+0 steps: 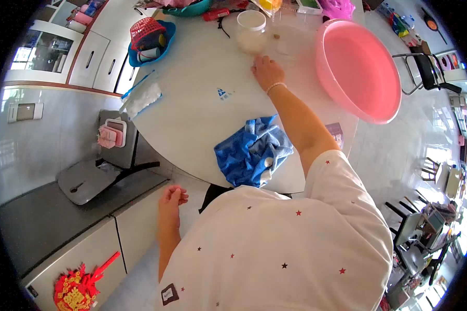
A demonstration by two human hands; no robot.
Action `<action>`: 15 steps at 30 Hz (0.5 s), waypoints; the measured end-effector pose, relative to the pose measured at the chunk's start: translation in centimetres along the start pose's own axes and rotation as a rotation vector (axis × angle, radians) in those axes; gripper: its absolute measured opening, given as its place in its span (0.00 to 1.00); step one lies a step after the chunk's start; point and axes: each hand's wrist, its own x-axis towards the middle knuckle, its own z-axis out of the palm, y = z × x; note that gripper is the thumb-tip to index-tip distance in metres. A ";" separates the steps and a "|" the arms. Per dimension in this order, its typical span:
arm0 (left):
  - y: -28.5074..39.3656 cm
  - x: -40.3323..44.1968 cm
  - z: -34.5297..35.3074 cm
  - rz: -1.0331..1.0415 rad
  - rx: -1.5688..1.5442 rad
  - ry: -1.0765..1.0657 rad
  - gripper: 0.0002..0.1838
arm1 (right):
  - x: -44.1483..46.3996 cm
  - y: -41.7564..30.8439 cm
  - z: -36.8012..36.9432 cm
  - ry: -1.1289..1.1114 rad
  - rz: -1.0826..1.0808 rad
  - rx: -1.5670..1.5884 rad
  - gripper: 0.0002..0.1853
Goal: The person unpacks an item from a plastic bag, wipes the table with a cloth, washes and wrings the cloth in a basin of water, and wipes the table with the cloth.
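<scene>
My right hand (pixel 268 72) reaches far across the white table, palm down, its fingers stretched forward on the surface. Just beyond its fingertips stands a clear jar (pixel 251 39) with a pale rim; whether they touch is hard to tell. My left hand (pixel 173 199) hangs beside my body, off the table edge, fingers loosely curled in with nothing visible in them. A crumpled blue cloth (pixel 253 151) lies on the table close to my chest. Between cloth and jar is a small blue printed mark (pixel 222 94).
A large pink basin (pixel 355 70) sits at the table's right side. To the left are a blue basket (pixel 167 45) holding a red one and a clear plastic packet (pixel 143 96). A grey chair (pixel 91 179) stands left of the table. A red item (pixel 216 14) lies at the back.
</scene>
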 end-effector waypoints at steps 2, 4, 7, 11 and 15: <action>0.1 0.4 0.2 -0.049 -0.026 0.014 0.08 | 0.5 0.0 0.6 0.007 -0.006 0.037 0.23; 0.4 1.2 0.0 -0.051 -0.023 0.005 0.08 | -0.1 -0.6 -0.3 0.026 0.046 0.179 0.18; 1.1 3.1 0.1 -0.008 -0.009 -0.094 0.09 | -3.0 -1.7 -3.0 0.120 0.137 0.488 0.13; 4.3 6.8 3.4 -0.055 -0.044 -0.344 0.11 | -7.4 -4.4 -6.3 0.172 0.134 0.582 0.11; 6.8 9.4 7.2 0.008 0.055 -0.630 0.11 | -5.1 -2.6 -6.9 0.180 0.321 0.625 0.13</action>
